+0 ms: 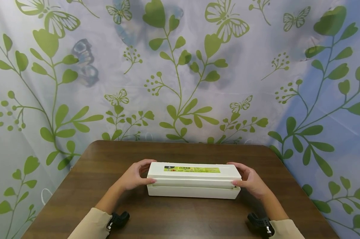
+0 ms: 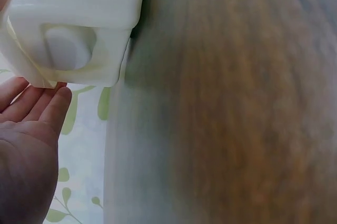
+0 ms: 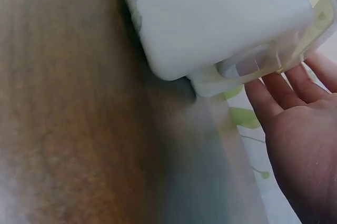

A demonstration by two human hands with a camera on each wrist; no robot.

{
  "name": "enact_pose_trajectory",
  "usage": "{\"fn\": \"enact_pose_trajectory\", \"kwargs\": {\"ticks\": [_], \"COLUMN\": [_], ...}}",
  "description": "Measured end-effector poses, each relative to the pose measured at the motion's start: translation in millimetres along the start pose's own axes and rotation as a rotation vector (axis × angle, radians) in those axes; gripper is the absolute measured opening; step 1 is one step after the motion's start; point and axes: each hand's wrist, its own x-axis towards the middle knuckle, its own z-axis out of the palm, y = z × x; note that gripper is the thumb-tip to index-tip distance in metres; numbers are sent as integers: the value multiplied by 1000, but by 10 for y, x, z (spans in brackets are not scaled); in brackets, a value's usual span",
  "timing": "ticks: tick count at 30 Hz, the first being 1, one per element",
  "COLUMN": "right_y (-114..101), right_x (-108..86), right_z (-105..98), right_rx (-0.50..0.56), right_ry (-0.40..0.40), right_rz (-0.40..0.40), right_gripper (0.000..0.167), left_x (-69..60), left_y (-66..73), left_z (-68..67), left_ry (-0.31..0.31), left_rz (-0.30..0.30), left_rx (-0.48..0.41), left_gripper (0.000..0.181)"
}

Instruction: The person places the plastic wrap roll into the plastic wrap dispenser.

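A long white plastic cling film dispenser [image 1: 195, 181] lies crosswise on the table, with a green and yellow label [image 1: 192, 169] on its lid [image 1: 180, 176]. My left hand [image 1: 136, 174] grips the lid's left end, thumb at the front and fingers behind. At the right end my right hand [image 1: 251, 179] holds the lid the same way. A narrow gap runs between lid and base [image 1: 192, 192] along the front. Through the end openings in both wrist views, the end of a pale roll [image 2: 68, 48] shows inside.
The brown wooden table [image 1: 180, 215] reaches back to a hanging cloth [image 1: 186, 83] printed with green leaves and butterflies. Black straps with camera mounts [image 1: 118, 219] sit on both wrists, close to the tabletop.
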Motion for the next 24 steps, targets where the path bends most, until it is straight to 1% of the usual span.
{"fn": "enact_pose_trajectory", "kwargs": {"ticks": [9,18,24], "right_y": [6,3,4], "right_x": [-26,-51,-61], "right_z": [-10,-25,-22], "right_rx": [10,-21,-43], "right_ry": [-19,-13,0], "right_rz": [-22,16,21], "right_gripper": [70,71,73], "left_x": [-24,-45,-46], "left_y": [23,43,51], "left_z": [-4,-23,-34], "left_ry": [-17,-23,-29], "left_rz": [-27,-16,-14], "left_rx": [26,50,49], "left_gripper": [67,64,65]}}
